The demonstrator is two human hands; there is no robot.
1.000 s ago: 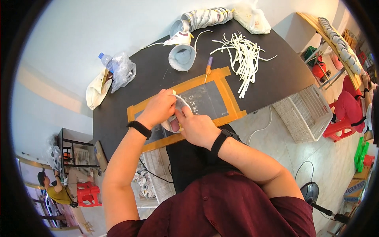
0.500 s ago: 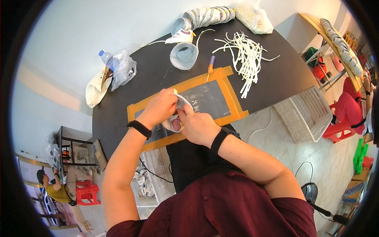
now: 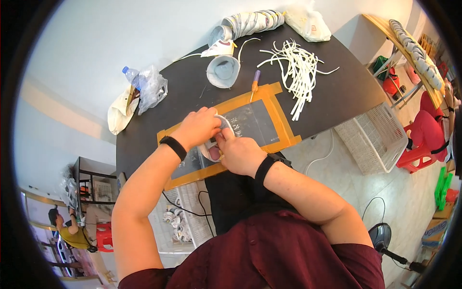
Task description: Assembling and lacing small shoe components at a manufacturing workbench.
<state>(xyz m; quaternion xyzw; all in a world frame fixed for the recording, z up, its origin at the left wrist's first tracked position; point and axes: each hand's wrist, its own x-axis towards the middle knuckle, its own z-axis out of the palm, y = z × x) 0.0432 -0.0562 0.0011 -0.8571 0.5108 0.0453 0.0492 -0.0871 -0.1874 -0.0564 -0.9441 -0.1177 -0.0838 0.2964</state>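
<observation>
Over the taped board on the table, my left hand [image 3: 199, 126] and my right hand [image 3: 242, 154] meet at a white shoe upper with grey lining [image 3: 224, 126] and a pinkish patch inside. Curled fingers of the left hand grip its far rim. My right hand pinches its near side, with fingertips reaching into the opening. Between the fingers, any small piece or lace end is hidden. Beyond the hands lie an awl with an orange and purple handle [image 3: 255, 84] and a heap of white laces [image 3: 301, 72].
A grey-lined shoe upper [image 3: 223, 71], a maroon-trimmed white one [image 3: 220, 48] and a row of nested uppers [image 3: 252, 23] stand at the back. Plastic bags [image 3: 153, 89] [image 3: 308, 23] flank them. A white crate [image 3: 370, 139] is right of the table. Other people sit farther off.
My left hand has shifted slightly along the upper's far rim, and its forearm has swung a little outward. The right hand keeps its pinch. The whole view has shifted slightly.
</observation>
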